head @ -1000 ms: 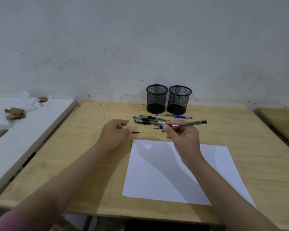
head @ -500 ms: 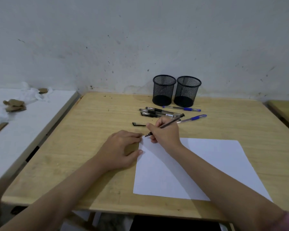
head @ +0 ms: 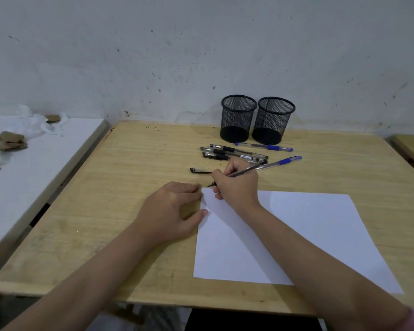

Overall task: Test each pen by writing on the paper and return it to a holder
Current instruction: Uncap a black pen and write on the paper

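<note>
My right hand (head: pixel 237 185) grips a clear-barrelled black pen (head: pixel 243 172) in a writing hold, its tip at the top left corner of the white paper (head: pixel 296 235). My left hand (head: pixel 172 211) rests on the table at the paper's left edge, thumb and fingertips touching that edge. The pen's black cap (head: pixel 200 170) lies on the table just beyond my hands. Several black pens (head: pixel 227 154) and two blue pens (head: pixel 264 146) (head: pixel 285 161) lie in front of two empty black mesh holders (head: pixel 238 119) (head: pixel 274 120) by the wall.
The wooden table (head: pixel 105 199) butts against a white table (head: pixel 22 175) on the left, which carries crumpled paper and cardboard scraps (head: pixel 9 140). Another wooden table's corner (head: pixel 411 149) shows at the right. A scuffed wall stands right behind the holders.
My right hand carried the uncapped pen down from above the pile to the paper's top left corner. My left hand put the cap down and moved onto the paper's left edge.
</note>
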